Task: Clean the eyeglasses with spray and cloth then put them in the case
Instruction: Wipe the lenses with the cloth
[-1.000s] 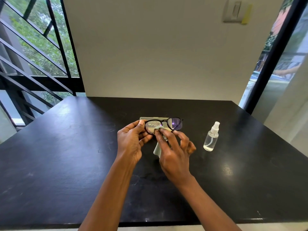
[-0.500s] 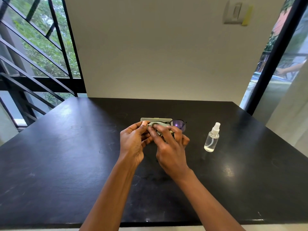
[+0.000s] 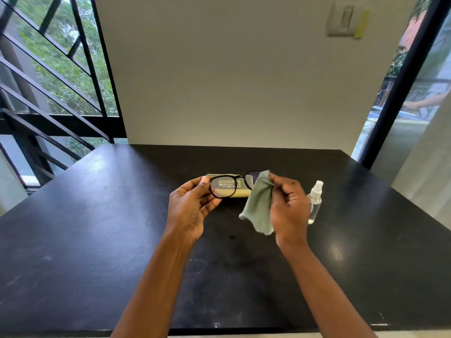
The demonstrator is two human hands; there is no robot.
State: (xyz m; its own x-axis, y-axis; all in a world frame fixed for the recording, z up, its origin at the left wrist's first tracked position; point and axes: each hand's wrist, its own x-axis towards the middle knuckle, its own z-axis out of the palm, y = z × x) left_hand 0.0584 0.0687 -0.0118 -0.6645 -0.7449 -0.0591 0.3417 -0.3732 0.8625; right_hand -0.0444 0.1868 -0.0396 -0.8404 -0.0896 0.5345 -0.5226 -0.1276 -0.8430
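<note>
The left hand (image 3: pixel 192 211) grips the glasses (image 3: pixel 234 185) by the rim, so the right hand (image 3: pixel 289 206), pinching the cloth (image 3: pixel 258 208), should wipe gently.

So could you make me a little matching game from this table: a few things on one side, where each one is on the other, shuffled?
Things:
1. eyeglasses
2. green cloth
3. spray bottle
4. case

Places:
A. standing on the table, just beyond the right hand
B. lying on the table behind the lenses
C. pinched at one end by the left hand
D. hanging from the right hand, over one lens

Pairs: 1-C, 2-D, 3-A, 4-B
</note>
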